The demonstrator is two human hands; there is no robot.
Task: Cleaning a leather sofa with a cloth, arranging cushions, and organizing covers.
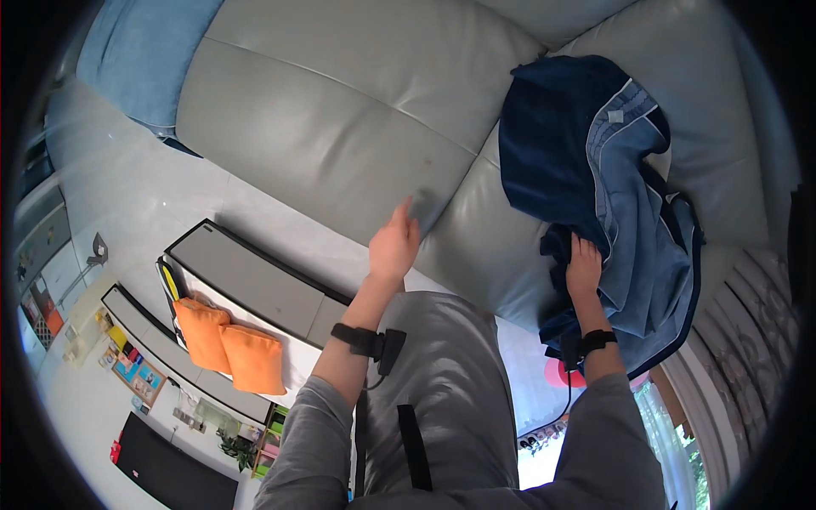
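A bunched blue fabric cover (pixel 633 221), navy on one face and lighter on the other with pale piping and a small white tag, lies on the right part of the grey leather sofa (pixel 331 110). My right hand (pixel 584 265) is at its near left edge, with the fingers closed over a fold; part of the grip is hidden. My left hand (pixel 395 244) hovers empty by the front edge of the sofa seat. Its index finger points forward and the thumb stands apart. Each forearm wears a black strap with a small device.
Light blue fabric (pixel 140 64) covers the sofa's far left part. Behind on the left stands a low grey-topped cabinet (pixel 255 268), with orange cushions (pixel 229 344) beside it. Patterned curtains (pixel 744 314) hang at the right. A pink round thing (pixel 561 374) shows below the cover.
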